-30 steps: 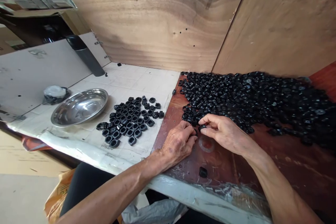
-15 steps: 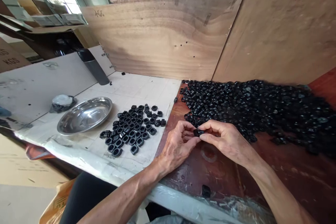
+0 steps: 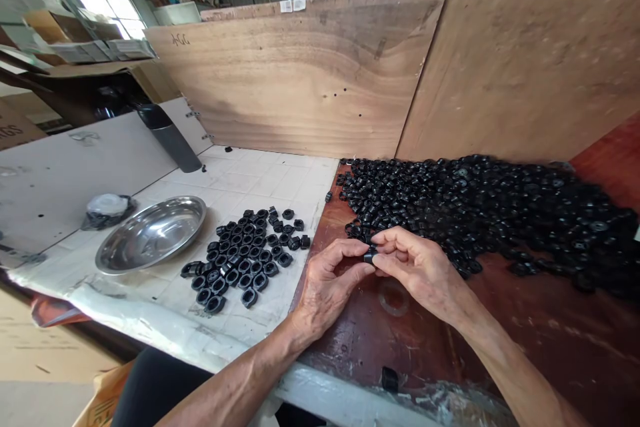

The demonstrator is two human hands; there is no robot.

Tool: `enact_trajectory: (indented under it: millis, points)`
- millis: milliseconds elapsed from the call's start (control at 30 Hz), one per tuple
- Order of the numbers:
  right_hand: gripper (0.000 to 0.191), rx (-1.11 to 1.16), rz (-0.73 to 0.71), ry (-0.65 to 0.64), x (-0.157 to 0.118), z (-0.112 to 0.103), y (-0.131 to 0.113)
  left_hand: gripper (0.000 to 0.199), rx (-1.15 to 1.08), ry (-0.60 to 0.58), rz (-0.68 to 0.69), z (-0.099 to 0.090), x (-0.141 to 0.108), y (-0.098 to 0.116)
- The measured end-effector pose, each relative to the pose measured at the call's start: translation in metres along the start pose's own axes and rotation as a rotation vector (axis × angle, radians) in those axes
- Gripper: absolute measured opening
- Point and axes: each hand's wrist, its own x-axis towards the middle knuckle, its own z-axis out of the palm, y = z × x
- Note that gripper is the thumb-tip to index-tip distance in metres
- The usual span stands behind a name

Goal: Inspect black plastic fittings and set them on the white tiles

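Observation:
A small black plastic part (image 3: 369,255) is pinched between my two hands over the reddish-brown board. Thumb and fingers of my left hand (image 3: 327,280) close on its left side. My right hand (image 3: 420,272) grips it from the right with thumb and fingertips. Fingers cover much of the part, so its exact shape is partly hidden. Just behind my hands lies a large heap of similar black parts (image 3: 450,203). To the left, a group of black ring-shaped parts (image 3: 245,247) rests on the white surface, many with their openings facing up.
A shallow steel bowl (image 3: 153,237) stands left of the rings. Behind it are a plastic-wrapped bundle (image 3: 107,208) and a dark grey bottle (image 3: 173,140) leaning on the side panel. A plywood wall (image 3: 300,87) closes the back. One black part (image 3: 389,379) lies near the front edge.
The view has shifted slightly, so the scene sits a little lower and to the left. Both hands still hold the small part, with the right fingers curled differently around it.

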Motion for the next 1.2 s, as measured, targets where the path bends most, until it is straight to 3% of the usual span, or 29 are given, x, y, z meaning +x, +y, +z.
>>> enact_trajectory:
  millis: [133, 333, 467, 567, 667, 767, 900, 1033, 1133, 1200]
  points:
    - [0.019, -0.091, -0.031, -0.041, -0.002, 0.002, -0.002, 0.020, -0.009, -0.010, 0.006, -0.001, 0.000, -0.001]
    - [0.026, -0.192, -0.093, 0.038, -0.003, 0.010, -0.002, 0.019, -0.063, 0.020, -0.103, 0.000, 0.000, 0.001]
    - [0.016, -0.230, -0.137, -0.022, -0.002, 0.006, 0.000, 0.019, -0.120, 0.039, -0.162, 0.002, 0.001, 0.002]
    - [0.017, -0.224, -0.109, -0.072, -0.002, 0.003, 0.002, 0.019, -0.060, 0.033, -0.116, 0.001, 0.001, 0.001]
    - [0.032, -0.275, -0.131, -0.070, -0.001, 0.005, 0.007, 0.018, 0.019, 0.014, -0.010, -0.001, 0.000, -0.001]
    - [0.042, -0.392, -0.227, 0.020, 0.002, 0.012, 0.010, 0.019, 0.010, 0.015, -0.003, 0.000, 0.000, -0.001]
    - [0.032, -0.339, -0.222, 0.179, 0.003, 0.016, 0.006, 0.019, -0.075, 0.039, -0.110, 0.003, 0.001, 0.002]
    - [0.025, -0.225, -0.194, 0.036, 0.000, 0.009, 0.002, 0.020, -0.177, 0.068, -0.177, 0.003, 0.004, 0.003]
    - [0.022, -0.268, -0.199, -0.001, 0.000, 0.007, 0.005, 0.020, -0.177, 0.071, -0.178, 0.001, 0.004, 0.003]
    - [0.035, -0.354, -0.189, 0.024, 0.001, 0.008, 0.008, 0.021, -0.133, 0.058, -0.158, 0.001, 0.004, 0.003]
